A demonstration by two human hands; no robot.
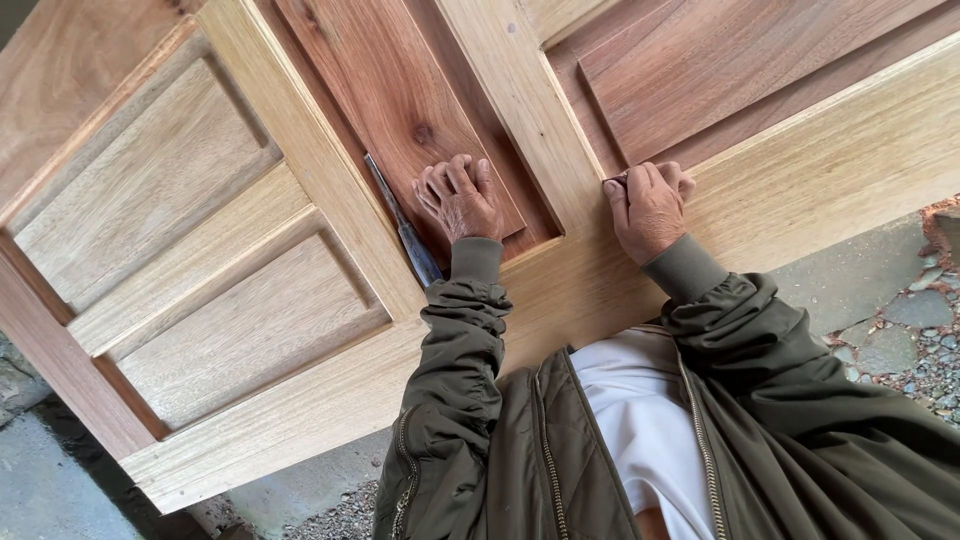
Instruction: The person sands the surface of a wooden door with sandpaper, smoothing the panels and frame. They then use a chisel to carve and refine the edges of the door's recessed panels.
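**Hands on the panelled door**

My left hand [460,200] lies flat, fingers spread, on the reddish raised panel [395,95] of the wooden door [300,410], near its bottom rail. A chisel [405,228] rests in the groove just beside it. My right hand [648,208] is curled, pinching something small, perhaps sandpaper, against the neighbouring panel's corner.
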